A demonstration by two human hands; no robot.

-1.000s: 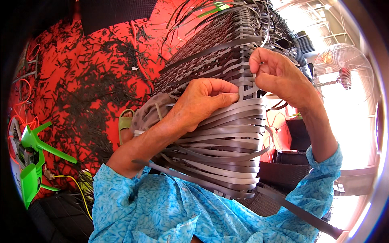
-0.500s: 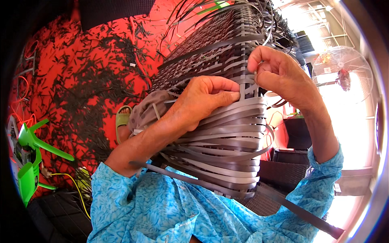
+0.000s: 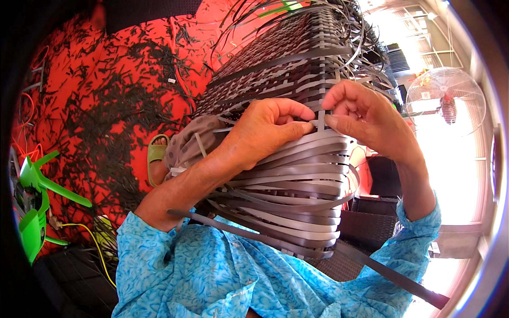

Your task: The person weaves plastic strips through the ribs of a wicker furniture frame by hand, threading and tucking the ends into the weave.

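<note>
A large piece of wickerwork (image 3: 275, 69), woven from flat dark and grey strips, leans up in front of me with its corner edge toward me. At that corner, the thumb and forefinger of my left hand (image 3: 254, 132) pinch a flat grey strip beside a short upright strip (image 3: 321, 122). Opposite it, my right hand (image 3: 371, 119) has its fingers curled, the thumb and forefinger tips closing at the same spot. The fingertips partly hide the strip there. Below both hands, a bundle of loose grey and brown strips (image 3: 297, 185) bows round the corner over my lap.
Dark strip offcuts (image 3: 127, 106) litter the red floor at the left. A bright green object with blades (image 3: 58, 185) and a yellow cord (image 3: 95, 238) lie at the lower left. A wire-caged fan (image 3: 445, 100) stands at the right. Long loose strip ends stick out at the top.
My right hand has come down and left, its fingertips now level with my left hand's at the corner strip. The left hand has barely moved and keeps its pinch.
</note>
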